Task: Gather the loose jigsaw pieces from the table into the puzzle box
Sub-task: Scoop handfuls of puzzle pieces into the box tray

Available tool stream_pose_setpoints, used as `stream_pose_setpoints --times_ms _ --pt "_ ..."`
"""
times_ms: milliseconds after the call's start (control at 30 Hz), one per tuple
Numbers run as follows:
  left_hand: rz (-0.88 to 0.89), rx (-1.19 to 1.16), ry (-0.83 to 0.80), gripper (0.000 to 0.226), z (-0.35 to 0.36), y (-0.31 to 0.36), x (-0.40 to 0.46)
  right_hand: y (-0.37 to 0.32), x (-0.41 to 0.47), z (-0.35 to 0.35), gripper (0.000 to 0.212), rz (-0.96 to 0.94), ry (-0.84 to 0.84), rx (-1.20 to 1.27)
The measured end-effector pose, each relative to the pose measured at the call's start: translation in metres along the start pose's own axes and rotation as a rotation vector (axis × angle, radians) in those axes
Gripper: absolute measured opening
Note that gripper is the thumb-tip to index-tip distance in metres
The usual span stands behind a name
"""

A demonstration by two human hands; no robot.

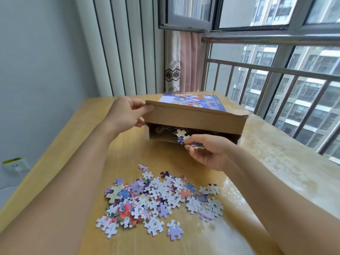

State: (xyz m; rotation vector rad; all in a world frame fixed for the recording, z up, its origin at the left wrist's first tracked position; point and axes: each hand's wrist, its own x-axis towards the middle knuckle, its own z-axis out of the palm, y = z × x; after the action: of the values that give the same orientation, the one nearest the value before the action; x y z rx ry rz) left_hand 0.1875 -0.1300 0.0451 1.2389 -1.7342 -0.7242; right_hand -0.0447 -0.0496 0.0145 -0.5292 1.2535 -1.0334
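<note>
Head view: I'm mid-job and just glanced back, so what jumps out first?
The puzzle box at table centre, its lid lifted at the left corner by the left hand. At the opening, the right hand holds a few jigsaw pieces. A big heap of loose pieces lies on the wooden table, nearer the camera.

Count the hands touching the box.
1: the left hand grips the box lid's left corner. The right hand holds pieces at the opening, apparently not touching.
</note>
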Motion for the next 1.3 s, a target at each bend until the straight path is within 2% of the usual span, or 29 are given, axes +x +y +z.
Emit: stream_pose_setpoints --times_ms 200,333,400,467,533,600,633,800,900,967,1033,1133,1233,1300 --pt "0.014 -0.021 0.018 0.012 0.000 0.007 0.001 -0.023 0.004 0.016 0.018 0.012 0.106 0.032" --pt "0.022 -0.034 0.023 0.011 0.000 0.010 0.001 -0.029 0.000 0.026 0.011 -0.037 0.056 0.291" --pt "0.031 -0.042 0.021 0.010 0.003 0.013 -0.001 -0.028 0.004 0.029 0.022 -0.132 0.049 0.488" --pt "0.037 -0.043 0.026 0.011 0.004 0.015 -0.001 -0.025 0.009 0.031 0.044 -0.235 0.041 0.688" --pt "0.035 -0.053 0.021 0.012 0.004 0.016 -0.001 -0.023 0.013 0.031 0.066 -0.288 0.018 0.740" --pt "0.034 -0.065 0.027 0.014 0.003 0.015 -0.001 -0.021 0.014 0.028 0.075 -0.327 0.004 0.667" --pt "0.034 -0.063 0.033 0.016 0.003 0.015 -0.001 -0.019 0.014 0.024 0.072 -0.344 0.001 0.633" --pt "0.057 -0.029 0.123 0.019 0.006 0.014 0.000 -0.016 0.013 0.010 0.036 -0.386 -0.025 0.477" --pt "0.074 -0.011 0.208 0.014 0.005 0.014 0.000 -0.016 0.010 0.007 0.024 -0.398 0.065 0.294" --pt "0.082 -0.015 0.257 0.012 0.003 0.016 0.001 -0.016 0.007 0.004 0.027 -0.457 0.120 -0.044" --pt "0.085 -0.028 0.282 0.011 0.000 0.019 0.001 -0.016 0.005 0.001 0.047 -0.565 0.080 -0.344" --pt "0.093 -0.034 0.297 0.010 -0.002 0.022 0.000 -0.023 0.004 0.003 0.069 -0.632 0.075 -0.402" --pt "0.090 -0.054 0.296 0.011 -0.003 0.024 -0.001 -0.033 0.007 0.001 0.056 -0.713 0.119 -0.450" --pt "0.083 -0.065 0.302 0.012 -0.004 0.026 -0.001 -0.037 0.004 -0.004 0.047 -0.837 0.186 -0.694"
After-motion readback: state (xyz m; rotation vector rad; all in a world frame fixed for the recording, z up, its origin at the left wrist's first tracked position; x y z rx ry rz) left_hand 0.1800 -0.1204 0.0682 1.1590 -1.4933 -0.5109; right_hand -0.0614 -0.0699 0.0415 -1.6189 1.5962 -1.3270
